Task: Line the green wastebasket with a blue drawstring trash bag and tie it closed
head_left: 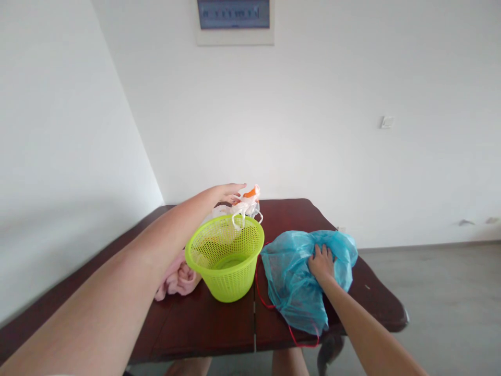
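Note:
My left hand (231,192) reaches over the far side of a lime-green plastic basket (225,284), its fingers stretched out beside a white plastic bag (245,206) with orange parts. The bag's handles hang over the basket's back rim, and whether my fingers touch it I cannot tell. Inside, the basket's visible floor is bare. To the right, my right hand (323,262) lies with spread fingers on a crumpled blue translucent plastic bag (291,271). A red drawstring (263,297) trails from that bag.
A bundled pink cloth (179,279) lies left of the basket, partly behind it and my left forearm. Everything rests on a dark brown wooden table (203,331) with a seam. White walls stand behind and left; a breaker panel (235,15) hangs high on the wall.

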`<state>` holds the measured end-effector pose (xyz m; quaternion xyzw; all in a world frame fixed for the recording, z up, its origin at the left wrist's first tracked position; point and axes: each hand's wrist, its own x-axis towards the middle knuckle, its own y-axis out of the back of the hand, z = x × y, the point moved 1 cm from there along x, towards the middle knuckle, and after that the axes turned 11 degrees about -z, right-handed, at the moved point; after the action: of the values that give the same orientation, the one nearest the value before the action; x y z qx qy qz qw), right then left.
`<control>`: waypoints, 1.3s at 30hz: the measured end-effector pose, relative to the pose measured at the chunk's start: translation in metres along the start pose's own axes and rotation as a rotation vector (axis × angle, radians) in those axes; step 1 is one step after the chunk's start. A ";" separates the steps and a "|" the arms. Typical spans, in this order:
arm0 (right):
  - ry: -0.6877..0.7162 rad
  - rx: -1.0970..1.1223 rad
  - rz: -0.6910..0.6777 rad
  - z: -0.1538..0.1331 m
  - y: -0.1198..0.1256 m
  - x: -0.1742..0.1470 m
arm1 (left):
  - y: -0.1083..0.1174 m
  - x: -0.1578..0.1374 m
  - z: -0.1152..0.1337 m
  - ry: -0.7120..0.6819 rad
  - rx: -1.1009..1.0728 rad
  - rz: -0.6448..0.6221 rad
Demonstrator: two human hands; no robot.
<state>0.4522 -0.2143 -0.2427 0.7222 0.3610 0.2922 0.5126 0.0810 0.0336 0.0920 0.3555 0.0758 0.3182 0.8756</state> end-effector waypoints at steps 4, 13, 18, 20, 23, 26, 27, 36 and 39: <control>0.007 -0.005 -0.009 -0.003 0.002 0.001 | 0.006 -0.007 -0.011 0.125 -0.004 -0.044; -0.001 -0.012 -0.083 -0.006 0.006 -0.002 | 0.018 -0.054 -0.037 0.183 0.032 -0.065; 0.001 -0.025 -0.117 -0.007 0.007 -0.002 | 0.008 -0.163 -0.057 0.164 0.041 0.250; 0.000 -0.029 -0.131 -0.007 0.006 -0.002 | -0.012 -0.223 -0.077 0.177 0.067 0.459; -0.005 -0.036 -0.148 -0.007 0.006 -0.001 | -0.054 -0.312 -0.125 0.309 0.205 0.554; -0.012 -0.048 -0.160 -0.007 0.007 -0.001 | -0.095 -0.377 -0.184 0.318 0.321 0.594; -0.012 -0.053 -0.164 -0.007 0.007 -0.001 | -0.106 -0.391 -0.203 0.288 0.398 0.649; -0.006 -0.081 -0.169 -0.012 0.018 -0.019 | -0.146 -0.406 -0.264 0.346 0.485 0.586; 0.006 -0.071 -0.150 -0.013 0.022 -0.027 | -0.145 -0.405 -0.253 0.357 0.475 0.543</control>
<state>0.4312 -0.2337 -0.2195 0.6735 0.4051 0.2680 0.5572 -0.2552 -0.1476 -0.2296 0.4943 0.2012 0.5685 0.6261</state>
